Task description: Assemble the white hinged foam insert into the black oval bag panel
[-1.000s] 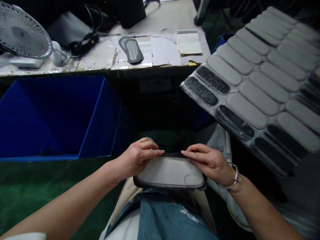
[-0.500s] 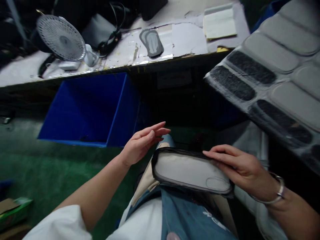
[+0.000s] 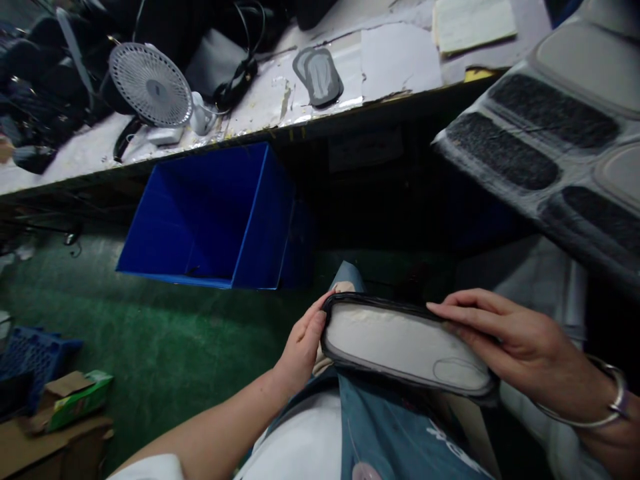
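Note:
Above my lap lies a long oval piece [image 3: 405,343] with an off-white face and a thick black edge; a thin looped line shows near its right end. My left hand [image 3: 301,347] grips the left end, thumb on the near face and fingers along the rim. At the upper right edge, my right hand [image 3: 515,340] pinches the black rim between thumb and fingers. The underside of the piece is hidden.
A blue bin [image 3: 200,220] stands under the bench [image 3: 400,63], which carries a white fan [image 3: 150,85] and grey oval pieces [image 3: 323,79]. On the right is a board [image 3: 530,193] with dark and pale oval pads. Cardboard boxes [image 3: 55,440] sit lower left.
My left hand has moved from open in the air down onto the left end of the oval piece and closed on it. My right hand keeps its hold. The camera view has shifted.

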Tool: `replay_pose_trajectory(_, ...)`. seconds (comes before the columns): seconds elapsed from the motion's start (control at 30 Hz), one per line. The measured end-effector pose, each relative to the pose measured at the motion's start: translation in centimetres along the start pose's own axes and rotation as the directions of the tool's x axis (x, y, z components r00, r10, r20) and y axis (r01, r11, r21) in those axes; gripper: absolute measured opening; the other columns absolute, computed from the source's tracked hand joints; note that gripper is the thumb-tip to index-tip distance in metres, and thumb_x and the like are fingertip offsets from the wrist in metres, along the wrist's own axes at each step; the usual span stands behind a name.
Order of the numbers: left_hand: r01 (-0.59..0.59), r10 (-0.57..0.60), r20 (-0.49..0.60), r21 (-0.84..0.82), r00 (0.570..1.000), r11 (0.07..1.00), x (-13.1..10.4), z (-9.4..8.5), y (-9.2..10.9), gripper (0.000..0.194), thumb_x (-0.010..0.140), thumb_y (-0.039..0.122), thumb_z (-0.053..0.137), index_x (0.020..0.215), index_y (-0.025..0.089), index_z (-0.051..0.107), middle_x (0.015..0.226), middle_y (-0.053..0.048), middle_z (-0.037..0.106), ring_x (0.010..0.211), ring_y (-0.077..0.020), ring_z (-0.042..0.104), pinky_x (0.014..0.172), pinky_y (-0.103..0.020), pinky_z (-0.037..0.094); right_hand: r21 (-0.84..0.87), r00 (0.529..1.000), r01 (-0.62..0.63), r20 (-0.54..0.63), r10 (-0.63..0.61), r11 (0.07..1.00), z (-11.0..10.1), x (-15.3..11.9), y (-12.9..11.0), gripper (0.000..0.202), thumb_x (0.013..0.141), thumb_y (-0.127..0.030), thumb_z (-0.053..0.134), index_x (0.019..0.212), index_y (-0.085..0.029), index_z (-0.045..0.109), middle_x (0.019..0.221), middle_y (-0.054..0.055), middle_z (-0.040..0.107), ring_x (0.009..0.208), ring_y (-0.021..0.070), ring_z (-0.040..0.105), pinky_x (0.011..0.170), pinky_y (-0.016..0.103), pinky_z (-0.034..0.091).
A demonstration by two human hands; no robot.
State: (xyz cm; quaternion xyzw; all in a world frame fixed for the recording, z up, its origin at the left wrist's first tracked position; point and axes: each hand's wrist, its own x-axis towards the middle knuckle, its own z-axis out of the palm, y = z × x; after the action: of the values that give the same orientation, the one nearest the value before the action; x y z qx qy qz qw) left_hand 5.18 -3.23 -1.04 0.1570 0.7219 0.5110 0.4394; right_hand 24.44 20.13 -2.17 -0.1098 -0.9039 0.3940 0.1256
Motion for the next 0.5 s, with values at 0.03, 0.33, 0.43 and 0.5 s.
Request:
replay_pose_trajectory(0.03,-0.017,0.019,-0.039,0.059,0.999,0.998,0.0,0.1,0.0,0.048,0.095,0.044,0.037,0.133,0.015,0.047,0.141,-0.010,0.047,0.133,-0.0222,0.040,0.115,-0.040,0.027,-0.003,1.000,0.011,-0.006,-0.011,1.000,0.0,0.0,0.0,0.036,0.088,-0.024,0.052,0.122,-0.033,0.059,0.107,0.007,0.060,0.090,0.0138,0.064,0.072,0.019,0.053)
replay_pose_trajectory(0.33,-0.061,0.089,-0.262,0.112,0.961,0.992,-0.2,1.9,-0.4,0.039,0.094,0.040,0.041,0.122,0.018,0.058,0.129,-0.006,0.059,0.125,-0.0215,0.048,0.111,-0.034,0.031,-0.037,0.998,0.063,-0.002,-0.063,0.997,-0.3,0.2,-0.2,0.033,0.088,-0.022,0.050,0.119,-0.028,0.061,0.105,0.005,0.060,0.091,0.0142,0.062,0.075,0.023,0.054)
replay_pose_trajectory(0.43,0.048,-0.082,-0.124,-0.257,0.989,0.965,-0.2,1.5,-0.2,0.044,0.095,0.043,0.039,0.127,0.019,0.056,0.133,-0.007,0.056,0.129,-0.0237,0.044,0.113,-0.037,0.028,-0.026,0.999,0.048,0.016,-0.047,0.999,-0.4,0.3,-0.3,0.031,0.089,-0.023,0.049,0.118,-0.026,0.061,0.105,0.004,0.059,0.090,0.0115,0.062,0.074,0.019,0.052)
replay_pose_trajectory(0.5,0.118,-0.146,-0.021,-0.475,0.989,0.872,-0.3,1.2,-0.1,0.047,0.095,0.045,0.037,0.131,0.019,0.053,0.135,-0.008,0.055,0.131,-0.0251,0.043,0.113,-0.039,0.027,-0.008,0.999,0.032,0.017,-0.032,0.999,-0.4,0.3,-0.4,0.029,0.090,-0.024,0.049,0.116,-0.026,0.062,0.104,0.004,0.059,0.087,0.0100,0.062,0.070,0.016,0.051)
